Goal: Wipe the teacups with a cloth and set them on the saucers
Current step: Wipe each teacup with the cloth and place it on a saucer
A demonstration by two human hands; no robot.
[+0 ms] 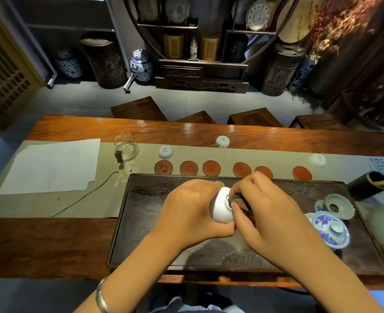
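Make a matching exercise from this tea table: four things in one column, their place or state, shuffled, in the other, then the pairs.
Things:
1. white teacup
2. row of red saucers
3. blue-and-white lidded bowl
4. glass pitcher

Places or states:
A. standing on the runner, left of the saucers
B. gripped in the left hand while the right hand presses a dark cloth to it
C. on the right side of the dark tray
D. lined up beyond the tray's far edge, all bare

Pairs: 1-B, 2-D, 3-C, 4-A
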